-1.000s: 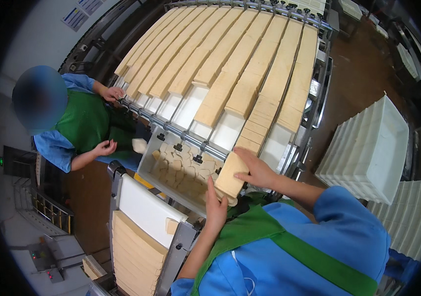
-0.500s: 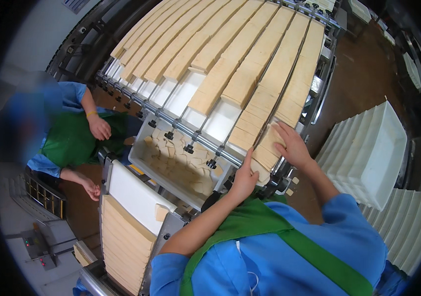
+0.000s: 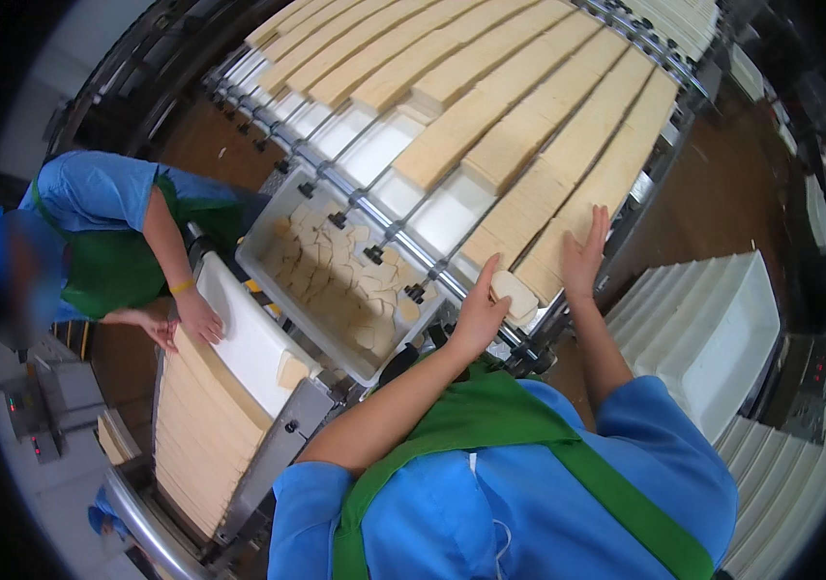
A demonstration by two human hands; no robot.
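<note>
Long rows of pale slices [image 3: 616,145], which look like crustless bread, lie side by side on a white conveyor with metal rails. My right hand [image 3: 582,259] rests against the outer side of the rightmost row, fingers stretched out. At the near end of the rows, my left hand [image 3: 477,314] has its index finger extended and its thumb apart, beside the end slices [image 3: 515,295]. The end slices lean over, their faces showing. Neither hand appears to grip anything, though the left hand's lower fingers are partly hidden.
Below the conveyor's end stands a grey bin [image 3: 268,227] of loose slices. A co-worker's hands [image 3: 195,319] touch a row of slices on a second, lower conveyor [image 3: 249,333] at left. Stacked white trays [image 3: 713,338] stand on my right. A metal rail [image 3: 374,217] with black knobs edges the conveyor.
My right hand has moved up and outward from the end slices to the row's side. My left hand has shifted slightly left. The co-worker's hands have come onto the lower conveyor's slices.
</note>
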